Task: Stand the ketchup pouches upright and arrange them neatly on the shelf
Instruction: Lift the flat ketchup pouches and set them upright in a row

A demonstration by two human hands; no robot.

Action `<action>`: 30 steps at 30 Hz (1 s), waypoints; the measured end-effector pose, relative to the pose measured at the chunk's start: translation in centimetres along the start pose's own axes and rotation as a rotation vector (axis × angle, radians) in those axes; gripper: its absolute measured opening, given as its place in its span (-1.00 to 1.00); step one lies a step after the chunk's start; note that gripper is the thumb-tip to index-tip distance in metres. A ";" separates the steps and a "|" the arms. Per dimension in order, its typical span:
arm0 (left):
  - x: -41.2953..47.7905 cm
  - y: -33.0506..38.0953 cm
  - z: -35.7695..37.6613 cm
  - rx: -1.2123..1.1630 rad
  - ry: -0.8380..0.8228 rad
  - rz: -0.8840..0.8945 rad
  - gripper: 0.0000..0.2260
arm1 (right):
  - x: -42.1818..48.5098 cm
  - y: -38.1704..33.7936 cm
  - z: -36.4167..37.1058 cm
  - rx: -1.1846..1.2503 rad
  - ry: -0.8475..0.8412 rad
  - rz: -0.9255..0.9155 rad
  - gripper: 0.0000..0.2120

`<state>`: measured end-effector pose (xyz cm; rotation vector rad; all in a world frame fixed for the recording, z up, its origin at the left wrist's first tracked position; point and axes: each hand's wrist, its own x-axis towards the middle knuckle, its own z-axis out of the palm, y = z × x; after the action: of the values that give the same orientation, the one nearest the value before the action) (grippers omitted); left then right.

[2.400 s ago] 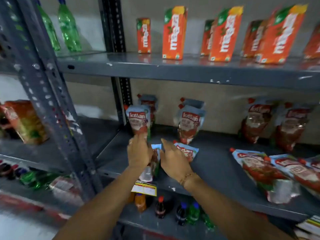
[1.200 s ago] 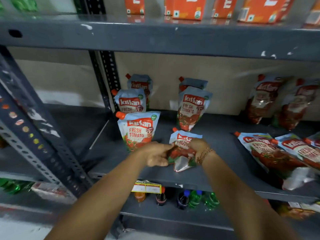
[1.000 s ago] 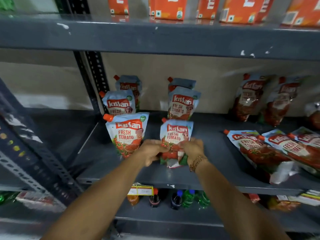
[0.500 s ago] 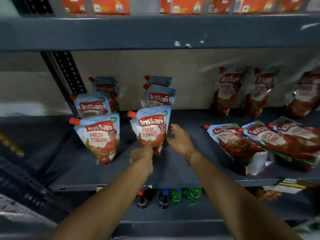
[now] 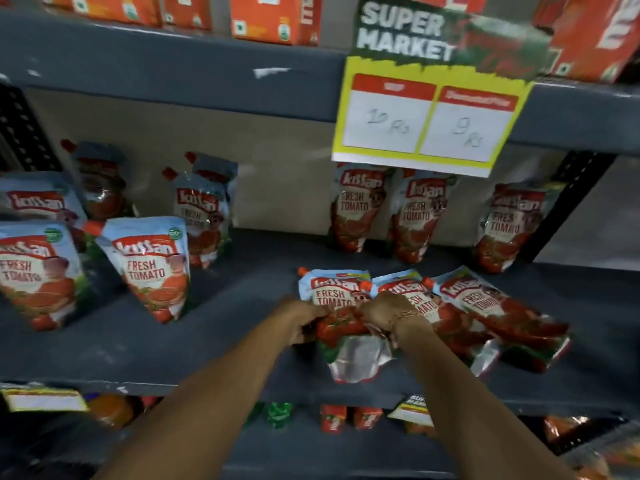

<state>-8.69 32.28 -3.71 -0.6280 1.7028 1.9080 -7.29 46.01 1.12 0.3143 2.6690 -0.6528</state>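
Observation:
Three ketchup pouches lie flat, overlapping, at the front right of the grey shelf (image 5: 214, 344). My left hand (image 5: 300, 320) and my right hand (image 5: 382, 315) both grip the leftmost lying pouch (image 5: 341, 327) at its middle, one on each side. The two other flat pouches (image 5: 491, 320) lie to its right. On the left, upright pouches stand in rows, the nearest one (image 5: 150, 268) leaning slightly. Three more upright pouches (image 5: 356, 209) lean against the back wall on the right.
A yellow "Super Market" price sign (image 5: 433, 109) hangs from the upper shelf edge over the back pouches. Orange juice cartons (image 5: 273, 15) stand on the shelf above. Bottles and small cartons (image 5: 332, 419) sit on the shelf below. A perforated upright (image 5: 568, 202) bounds the right side.
The pouch I was standing up half a second ago is now upright on the left and released. Both hands have moved right and closed on the leftmost flat pouch. The view has shifted right.

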 end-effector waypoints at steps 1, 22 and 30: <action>-0.3 -0.3 0.0 0.028 0.021 0.020 -0.79 | 0.1 0.0 0.2 0.023 -0.033 -0.016 -0.60; -0.7 -0.8 -0.1 0.389 0.647 0.747 -0.78 | 2.4 1.7 2.9 0.697 0.313 -0.434 -0.69; 0.4 -2.2 6.6 -0.411 0.761 0.028 -0.53 | 4.0 6.2 -1.4 0.078 0.257 -0.366 -0.61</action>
<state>-7.70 39.09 -4.90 -1.6637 1.7114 2.2168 -9.50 52.54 -1.82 -0.0829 2.9846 -0.8779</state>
